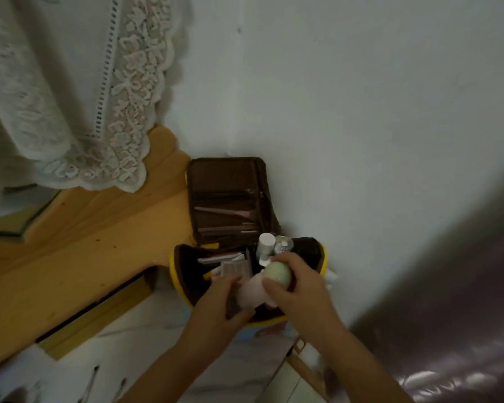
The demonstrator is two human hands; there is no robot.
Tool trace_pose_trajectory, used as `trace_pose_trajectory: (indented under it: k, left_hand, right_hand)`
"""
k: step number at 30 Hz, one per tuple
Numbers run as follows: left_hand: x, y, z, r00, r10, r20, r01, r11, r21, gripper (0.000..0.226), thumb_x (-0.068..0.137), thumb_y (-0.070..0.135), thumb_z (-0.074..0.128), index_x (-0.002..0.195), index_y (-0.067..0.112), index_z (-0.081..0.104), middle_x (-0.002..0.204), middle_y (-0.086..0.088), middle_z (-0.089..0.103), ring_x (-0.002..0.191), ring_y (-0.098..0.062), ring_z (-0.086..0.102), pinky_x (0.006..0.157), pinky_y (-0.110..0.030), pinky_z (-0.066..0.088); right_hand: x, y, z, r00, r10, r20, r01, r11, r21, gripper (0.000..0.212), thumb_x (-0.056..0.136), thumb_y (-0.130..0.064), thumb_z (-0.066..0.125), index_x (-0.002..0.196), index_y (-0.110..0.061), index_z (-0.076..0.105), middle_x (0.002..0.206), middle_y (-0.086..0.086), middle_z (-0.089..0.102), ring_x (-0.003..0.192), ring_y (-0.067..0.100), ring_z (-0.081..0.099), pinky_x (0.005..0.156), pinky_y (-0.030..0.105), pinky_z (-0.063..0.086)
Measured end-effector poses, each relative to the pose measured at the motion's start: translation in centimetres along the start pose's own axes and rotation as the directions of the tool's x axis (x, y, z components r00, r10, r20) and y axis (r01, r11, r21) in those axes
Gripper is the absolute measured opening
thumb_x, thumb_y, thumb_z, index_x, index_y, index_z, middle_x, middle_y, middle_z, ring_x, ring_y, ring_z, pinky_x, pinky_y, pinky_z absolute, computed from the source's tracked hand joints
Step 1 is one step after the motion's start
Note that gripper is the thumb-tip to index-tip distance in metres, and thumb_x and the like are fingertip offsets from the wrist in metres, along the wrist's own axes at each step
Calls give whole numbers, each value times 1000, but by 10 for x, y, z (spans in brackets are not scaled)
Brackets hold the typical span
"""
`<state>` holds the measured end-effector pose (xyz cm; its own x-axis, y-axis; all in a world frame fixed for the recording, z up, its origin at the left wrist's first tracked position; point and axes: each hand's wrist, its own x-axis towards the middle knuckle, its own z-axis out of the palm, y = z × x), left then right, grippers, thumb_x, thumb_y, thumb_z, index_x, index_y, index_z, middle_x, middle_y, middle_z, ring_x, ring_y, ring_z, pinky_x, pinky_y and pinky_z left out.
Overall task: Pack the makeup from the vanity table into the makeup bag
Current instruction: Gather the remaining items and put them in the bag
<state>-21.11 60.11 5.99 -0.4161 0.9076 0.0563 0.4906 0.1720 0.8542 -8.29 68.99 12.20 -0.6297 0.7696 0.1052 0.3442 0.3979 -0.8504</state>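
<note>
Pale green egg (277, 273) pinched in right hand (298, 289), fingers curled round it, just above the open bag (184, 274), lower centre. Left hand (218, 308) curled on something dark at the near rim; what, unclear. Bottles (266, 242) upright behind. Lid (229, 196) propped against wall. Drop: straight down.

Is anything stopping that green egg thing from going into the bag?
Partly. The right hand holds the green egg-shaped sponge right over the open makeup bag. Under it sits a pale pink item, and white bottles stand just behind. The left hand is there too. No lid covers the opening.
</note>
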Motion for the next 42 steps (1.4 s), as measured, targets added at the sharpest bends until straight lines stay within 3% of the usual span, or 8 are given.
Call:
trace_pose_trajectory:
  k: [3,10,14,21,29,32,37,42]
  left_hand:
    - [17,1,34,993,109,40,-115,977,179,24,91,22,49,114,16,57,116,4,56,110,-12,52,90,-18,40]
    - [53,-2,93,916,221,336,-348,855,386,53,82,37,25,99,9,67,102,-6,68,94,-21,61,84,-35,50]
    - [66,-17,100,856,266,444,-483,718,501,35,73,43,37,72,31,70,71,17,68,68,1,63,63,-12,51]
    - [79,-33,94,814,290,503,-569,577,586,46,64,61,35,65,34,71,69,22,65,86,0,38,81,-21,29]
    - [80,-45,89,749,442,493,-662,510,549,46,67,62,37,54,31,68,56,20,62,83,-2,41,77,-19,28]
    - [76,-49,87,735,444,513,-676,542,500,46,66,61,38,55,30,70,56,19,63,83,-3,53,79,-20,29]
    - [75,-47,84,732,406,548,-671,568,476,48,63,60,35,61,31,74,59,20,65,79,-5,64,77,-21,28]
    - [74,-51,86,726,409,553,-676,576,460,51,64,62,33,63,33,75,62,22,67,83,-2,64,81,-19,36]
  right_hand:
    - [17,25,-42,998,19,-55,-27,988,-155,30,82,-16,65,109,-26,55,97,-5,59,85,9,57,69,16,48]
    - [46,57,-61,954,11,299,168,807,-566,43,89,-20,55,131,-22,44,130,3,45,111,22,51,87,27,42]
    - [50,67,-58,941,-35,337,268,685,-677,47,89,-11,55,133,-24,42,131,1,41,110,24,50,88,30,40]
    - [44,84,-45,964,-82,253,260,501,-825,65,19,-21,90,79,-34,70,70,-12,66,65,11,64,64,28,20]
    - [50,73,-45,958,7,286,225,598,-769,47,50,7,71,93,-12,69,85,12,63,73,33,62,60,33,40]
    - [57,64,-39,938,11,347,300,482,-824,38,71,0,64,107,-12,66,97,12,60,85,31,58,71,32,41]
    - [70,76,-19,934,18,357,338,283,-898,36,16,-24,85,39,-22,57,39,-3,48,34,11,47,42,14,35]
    - [79,76,-2,892,243,382,324,247,-913,12,82,-19,62,89,-10,65,91,9,67,83,25,62,68,29,32]
